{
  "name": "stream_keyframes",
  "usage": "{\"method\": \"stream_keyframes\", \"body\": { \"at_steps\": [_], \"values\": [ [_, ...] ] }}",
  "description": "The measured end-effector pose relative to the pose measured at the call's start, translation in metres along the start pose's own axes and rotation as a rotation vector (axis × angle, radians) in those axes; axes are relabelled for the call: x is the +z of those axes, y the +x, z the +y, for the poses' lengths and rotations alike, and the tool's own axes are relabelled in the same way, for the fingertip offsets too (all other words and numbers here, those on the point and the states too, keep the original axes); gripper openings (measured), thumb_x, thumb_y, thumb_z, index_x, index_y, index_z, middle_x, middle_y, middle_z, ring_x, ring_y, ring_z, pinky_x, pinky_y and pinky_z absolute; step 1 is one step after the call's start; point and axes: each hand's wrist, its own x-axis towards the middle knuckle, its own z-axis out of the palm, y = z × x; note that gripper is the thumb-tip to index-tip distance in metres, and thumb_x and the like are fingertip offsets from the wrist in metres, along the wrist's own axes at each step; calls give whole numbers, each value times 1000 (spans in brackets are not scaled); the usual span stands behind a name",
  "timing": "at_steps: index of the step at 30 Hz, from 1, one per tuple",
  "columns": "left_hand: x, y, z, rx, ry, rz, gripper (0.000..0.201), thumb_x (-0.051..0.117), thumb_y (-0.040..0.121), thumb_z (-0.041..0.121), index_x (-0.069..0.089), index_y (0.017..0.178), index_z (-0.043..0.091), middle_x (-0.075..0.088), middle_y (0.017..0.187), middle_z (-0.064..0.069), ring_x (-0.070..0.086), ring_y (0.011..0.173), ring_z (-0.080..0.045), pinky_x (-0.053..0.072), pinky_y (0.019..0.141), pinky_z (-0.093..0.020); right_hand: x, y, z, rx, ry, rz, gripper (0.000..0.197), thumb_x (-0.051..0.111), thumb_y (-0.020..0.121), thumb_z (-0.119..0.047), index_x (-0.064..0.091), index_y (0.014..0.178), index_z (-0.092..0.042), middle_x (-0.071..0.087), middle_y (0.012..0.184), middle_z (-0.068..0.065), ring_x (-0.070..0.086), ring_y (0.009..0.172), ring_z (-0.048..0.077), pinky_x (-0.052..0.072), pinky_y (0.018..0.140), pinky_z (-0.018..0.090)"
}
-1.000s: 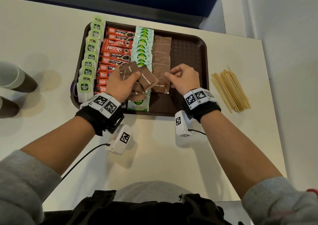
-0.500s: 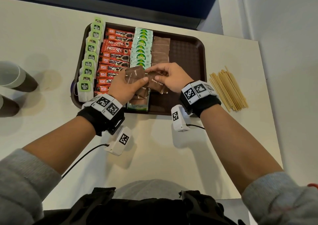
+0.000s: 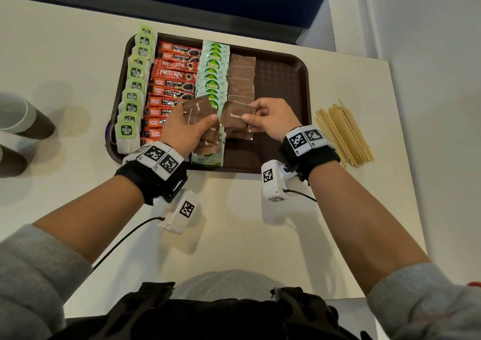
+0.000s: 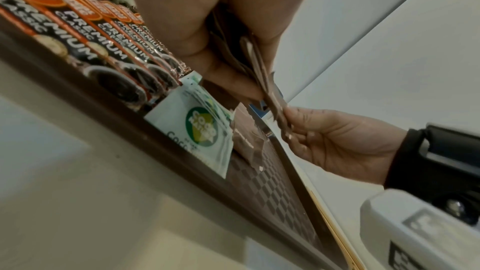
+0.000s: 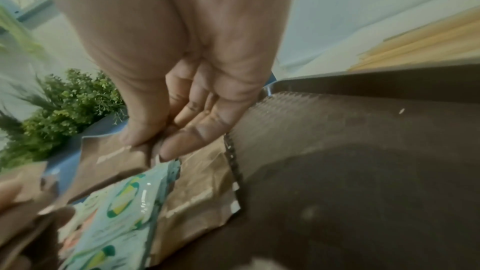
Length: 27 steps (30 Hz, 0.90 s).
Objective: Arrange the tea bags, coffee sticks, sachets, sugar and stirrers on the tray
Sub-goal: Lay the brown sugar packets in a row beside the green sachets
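A brown tray (image 3: 282, 84) holds columns of green tea bags (image 3: 135, 73), red coffee sticks (image 3: 175, 79), pale green Coco sugar sachets (image 3: 214, 70) and brown sugar sachets (image 3: 242, 78). My left hand (image 3: 186, 129) grips a fanned stack of brown sugar sachets (image 3: 199, 110) above the tray's near middle; the stack's edges (image 4: 259, 73) show in the left wrist view. My right hand (image 3: 268, 118) pinches one brown sugar sachet (image 3: 234, 117) between thumb and fingers, just right of the stack and above the brown column. That sachet (image 5: 111, 157) shows under the fingertips (image 5: 179, 145). Wooden stirrers (image 3: 343, 134) lie on the table, right of the tray.
Two paper cups (image 3: 23, 118) stand at the table's left edge. The tray's right third (image 3: 283, 121) is bare patterned surface. A white wall runs along the right, close beyond the stirrers. The white table (image 3: 234, 235) stretches between the tray and my body.
My right hand reached left to the stack in the left hand, took one brown sugar sachet from it, and now has drawn it a little to the right. The left hand stayed put.
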Motion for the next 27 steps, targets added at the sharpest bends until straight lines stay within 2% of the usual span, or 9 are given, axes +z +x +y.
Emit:
{"method": "stream_keyframes", "body": {
  "at_steps": [3,5,7,11,15,17,21,24,27],
  "values": [
    [-7,6,-6,-50,-23,21,49,80,56,50,61,98,34,72,104,-2,70,93,-29,53,85,-56,-5,-2,7,21,-124,29,14,69,83,-10,64,95,-4,56,70,5,61,64,13,56,63,19],
    [-10,7,-7,-61,-26,35,49,80,53,52,60,95,35,72,103,-2,70,93,-30,53,84,-56,-5,-2,12,51,-205,22,17,71,83,-13,64,97,-6,59,77,8,61,67,13,54,62,17],
    [-10,3,-1,-53,-18,33,45,80,58,47,60,96,34,72,103,-3,70,93,-29,54,81,-56,-2,-2,16,74,-272,32,20,73,81,-15,65,97,-8,60,78,7,61,68,15,56,67,22],
    [-6,0,5,-53,-35,26,32,76,79,22,58,107,21,70,107,-10,71,81,-23,59,65,-51,6,-1,22,82,-369,89,23,77,76,-16,65,95,-11,54,66,-5,58,69,15,54,78,30],
    [-6,0,2,-14,9,38,59,77,62,45,61,112,21,72,102,-2,71,90,-25,56,81,-53,9,-2,25,58,-384,175,25,80,73,-17,63,92,-13,53,67,-5,56,71,13,43,63,14],
    [-7,2,0,-32,-7,31,65,76,55,50,61,112,22,72,102,-2,71,91,-26,55,82,-54,10,-2,24,55,-379,192,26,80,73,-16,62,91,-12,55,67,-5,56,72,11,41,60,9],
    [-6,4,-3,-22,-19,20,59,77,57,48,63,108,24,72,102,-3,70,92,-27,54,83,-55,13,-1,24,78,-343,199,27,81,71,-13,57,86,-14,56,63,-5,59,66,11,55,76,29],
    [-6,7,-6,-50,-44,9,53,79,54,48,62,101,31,72,104,-4,70,93,-30,54,83,-56,14,0,26,103,-323,197,28,80,72,-11,57,87,-13,57,63,-4,58,57,8,56,72,28],
    [-6,8,-5,-49,-52,7,41,80,62,39,61,97,32,71,105,-6,70,92,-31,54,81,-56,14,-1,27,106,-306,201,28,80,72,-11,57,87,-13,57,62,-4,56,54,5,54,68,25]
  ]
}}
